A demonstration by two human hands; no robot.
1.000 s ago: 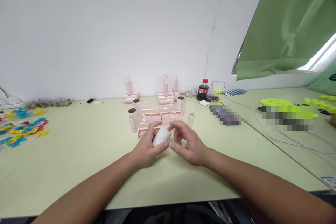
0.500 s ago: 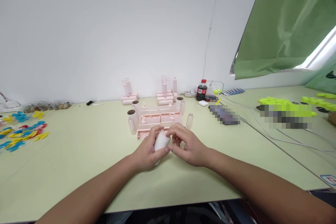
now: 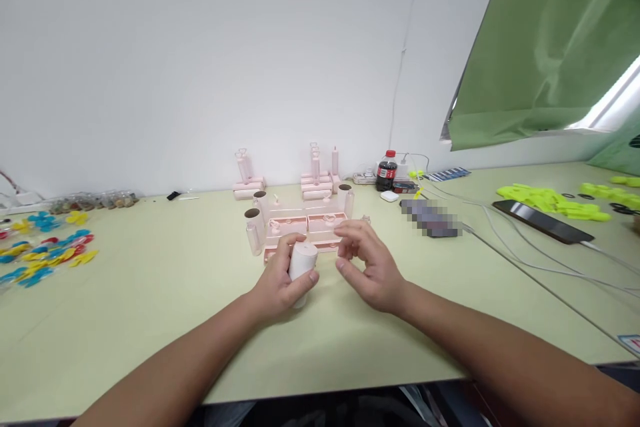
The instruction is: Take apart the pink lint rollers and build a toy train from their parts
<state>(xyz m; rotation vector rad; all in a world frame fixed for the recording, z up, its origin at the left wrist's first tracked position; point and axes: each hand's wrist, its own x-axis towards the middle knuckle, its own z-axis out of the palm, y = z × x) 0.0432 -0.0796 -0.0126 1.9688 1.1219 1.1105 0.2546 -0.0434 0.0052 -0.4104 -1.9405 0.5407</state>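
Observation:
My left hand is wrapped round a whitish cylinder, thumb on its near side and fingers behind it. The flat top of the cylinder faces up and carries a small dark mark at its centre. To the right, my right hand hovers with curved fingers, thumb apart from the fingertips and nothing seen between them. It does not touch the cylinder. Just beyond both hands lie shallow pink open boxes with small pale parts inside. My hands partly cover the nearest box.
Open pink tubes and a clear pink bottle stand left of the boxes. Pink boxes topped with bottles line the wall. Rightward are a cola bottle, a phone and white cables. Colourful plastic pieces lie far left.
My right hand has drawn away from the cylinder's top towards the right, and its fingers have opened. The cylinder has shifted slightly left and up in my left hand's grip.

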